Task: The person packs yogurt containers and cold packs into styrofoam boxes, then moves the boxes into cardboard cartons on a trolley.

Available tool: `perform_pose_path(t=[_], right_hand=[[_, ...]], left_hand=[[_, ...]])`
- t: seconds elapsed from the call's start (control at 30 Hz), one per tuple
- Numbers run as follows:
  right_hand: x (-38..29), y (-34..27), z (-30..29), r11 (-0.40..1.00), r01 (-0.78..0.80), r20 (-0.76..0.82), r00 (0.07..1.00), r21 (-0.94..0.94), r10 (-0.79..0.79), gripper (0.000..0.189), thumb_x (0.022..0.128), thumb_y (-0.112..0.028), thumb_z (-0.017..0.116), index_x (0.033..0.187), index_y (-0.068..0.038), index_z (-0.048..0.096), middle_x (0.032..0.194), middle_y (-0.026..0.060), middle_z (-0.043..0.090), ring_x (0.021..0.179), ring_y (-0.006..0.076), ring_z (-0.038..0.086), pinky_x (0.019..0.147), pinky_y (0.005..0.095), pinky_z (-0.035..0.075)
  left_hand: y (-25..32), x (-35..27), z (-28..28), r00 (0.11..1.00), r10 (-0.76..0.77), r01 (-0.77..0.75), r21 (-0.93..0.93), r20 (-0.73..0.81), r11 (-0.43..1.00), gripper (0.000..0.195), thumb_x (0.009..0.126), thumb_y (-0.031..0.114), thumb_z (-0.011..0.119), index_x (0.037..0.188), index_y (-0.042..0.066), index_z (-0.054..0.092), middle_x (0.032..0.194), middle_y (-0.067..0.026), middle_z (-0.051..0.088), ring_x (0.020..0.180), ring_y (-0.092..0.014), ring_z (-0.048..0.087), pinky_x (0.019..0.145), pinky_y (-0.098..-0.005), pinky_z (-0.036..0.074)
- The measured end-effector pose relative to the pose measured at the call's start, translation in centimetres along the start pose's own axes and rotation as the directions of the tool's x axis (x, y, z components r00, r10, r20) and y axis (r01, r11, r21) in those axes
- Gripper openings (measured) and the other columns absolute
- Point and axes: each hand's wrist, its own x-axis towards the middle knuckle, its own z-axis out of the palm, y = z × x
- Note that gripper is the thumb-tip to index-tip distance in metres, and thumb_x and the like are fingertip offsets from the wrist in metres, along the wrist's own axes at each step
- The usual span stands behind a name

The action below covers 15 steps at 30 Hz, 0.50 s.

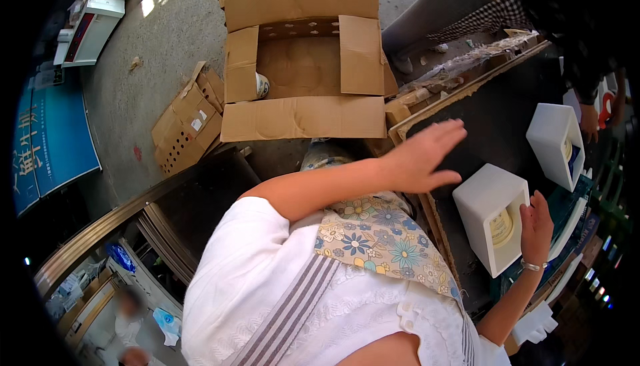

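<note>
My left hand reaches across to the right above the edge of a dark tabletop. It holds nothing, with the thumb spread from the fingers. A white foam box lies just beyond it, its open side facing right. Inside that box sits a round tub with a pale yellow lid. My right hand is beside the box's open side with nothing in its grasp; whether it touches the rim I cannot tell. A second foam box stands farther off, holding a partly hidden tub and something blue.
An open cardboard box stands ahead, with a white tub inside at its left. A folded carton leans left of it. At upper right, a co-worker's hand is near a red object. A blue banner bears writing.
</note>
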Motion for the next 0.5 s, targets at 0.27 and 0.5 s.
perform_pose_path(t=[0.27, 0.5], right_hand=[[14.2, -28.8, 22.9, 0.779, 0.259, 0.389, 0.75, 0.572, -0.535, 0.029, 0.087, -0.02, 0.067, 0.106, 0.002, 0.064, 0.091, 0.0225, 0.069, 0.089, 0.0334, 0.068, 0.077, 0.0363, 0.054], [17.2, -46.2, 47.3, 0.856, 0.09, 0.556, 0.725, 0.508, -0.406, 0.029, 0.079, -0.024, 0.072, 0.095, 0.0, 0.067, 0.098, 0.0204, 0.069, 0.095, 0.0337, 0.066, 0.087, 0.0391, 0.051]], left_hand=[[-17.9, -16.1, -25.1, 0.324, -0.701, 0.826, 0.551, -0.635, -0.117, 0.098, 0.079, 0.039, 0.073, 0.147, -0.006, 0.019, 0.147, -0.0326, 0.029, 0.134, -0.046, 0.036, 0.11, -0.0473, 0.033], [-17.4, -21.6, -29.8, 0.272, -0.773, 0.962, 0.139, -0.573, 0.236, 0.066, 0.088, 0.018, 0.047, 0.144, -0.009, 0.024, 0.113, -0.0303, 0.061, 0.095, -0.042, 0.065, 0.081, -0.0461, 0.053]])
